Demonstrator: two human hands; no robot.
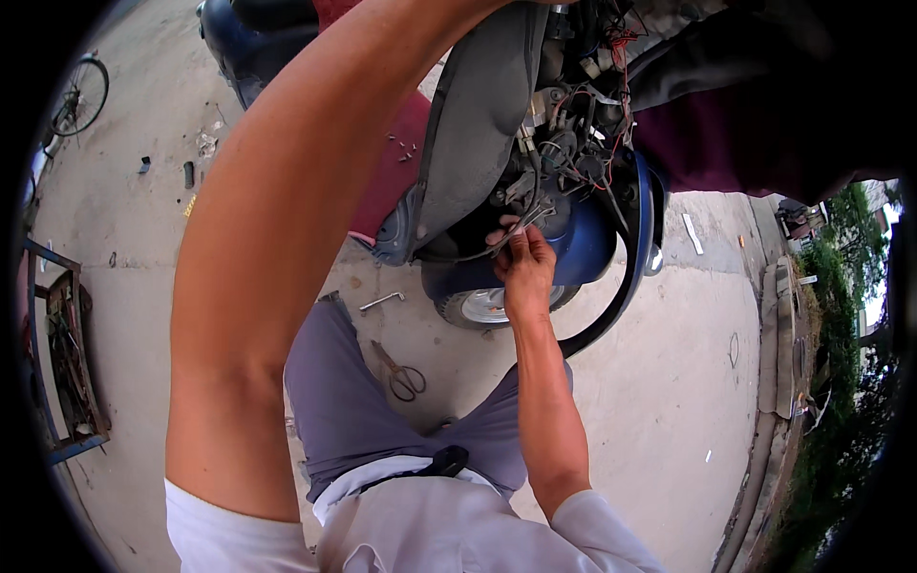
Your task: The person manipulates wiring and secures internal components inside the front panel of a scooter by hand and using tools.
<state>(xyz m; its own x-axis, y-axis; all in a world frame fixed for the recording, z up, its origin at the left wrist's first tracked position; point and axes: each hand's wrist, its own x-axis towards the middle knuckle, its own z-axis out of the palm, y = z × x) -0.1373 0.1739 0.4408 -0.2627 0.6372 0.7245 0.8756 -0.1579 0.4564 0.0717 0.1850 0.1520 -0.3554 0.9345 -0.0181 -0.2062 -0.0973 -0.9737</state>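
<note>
R hand [523, 260]: fingers pinched together on a thin metal tool [531, 218], prob. pliers or tweezers, exact type unclear. Tool tip points to 1 o'clock, into the wiring [573, 143] of a scooter [478, 115] with front panels off. Hand sits just below the wire bundle, in front of the blue fender [583, 250]. R forearm runs down to 6 o'clock, white sleeve at elbow.

L hand: not visible. L arm [277, 239] rises from 7 o'clock up to 12 o'clock and the hand end passes out of frame at top; grip cannot be told.

Scooter: grey inner panel at 12 o'clock, red and black leads, connectors exposed. Front wheel [482, 306] below fender, at 7 o'clock from R hand. Black hose [616, 296] loops around the fender's right side, down to 5 o'clock.

Floor, concrete [669, 382]: L-shaped wrench [381, 302] at 9 o'clock from the wheel, near it. Scissors [401, 377] below the wrench, beside the person's grey trouser leg. Small screws [401, 148] and bits scattered at 10 o'clock. Bicycle wheel [80, 95] far at 10 o'clock. Blue metal rack [57, 363] at 9 o'clock edge. Greenery at 3 o'clock edge.
</note>
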